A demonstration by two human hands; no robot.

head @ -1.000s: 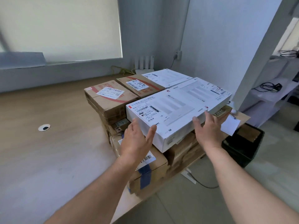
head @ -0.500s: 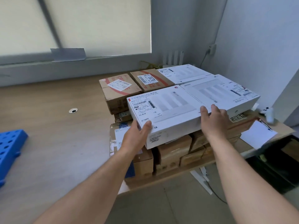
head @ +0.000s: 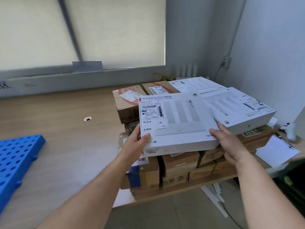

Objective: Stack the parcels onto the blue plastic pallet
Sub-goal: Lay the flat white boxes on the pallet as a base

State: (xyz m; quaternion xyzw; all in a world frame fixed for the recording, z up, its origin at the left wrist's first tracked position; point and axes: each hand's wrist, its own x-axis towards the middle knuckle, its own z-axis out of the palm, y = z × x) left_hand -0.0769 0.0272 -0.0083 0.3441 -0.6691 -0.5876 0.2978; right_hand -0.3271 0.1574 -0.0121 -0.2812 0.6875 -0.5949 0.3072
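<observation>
A flat white parcel (head: pixel 176 119) with a shipping label is tilted up above the pile of parcels. My left hand (head: pixel 134 143) grips its near left corner, thumb on top. My right hand (head: pixel 229 143) grips its near right corner, fingers underneath. A second white box (head: pixel 239 109) lies on the pile to the right, and a third (head: pixel 196 83) lies behind. Brown cardboard parcels (head: pixel 127 104) are stacked beneath and behind. The blue plastic pallet (head: pixel 14 162), full of round holes, lies on the wooden table at the far left with nothing on it.
The wooden table (head: pixel 66 129) has a round cable hole (head: pixel 87 119). A clipboard with white paper (head: pixel 277 151) lies at the right edge. A dark bin (head: pixel 290 184) stands on the floor to the right. A wall and window blind are behind.
Both hands have closed on the white parcel's near corners and lifted its near edge off the pile. The view has swung left, bringing more of the blue pallet in.
</observation>
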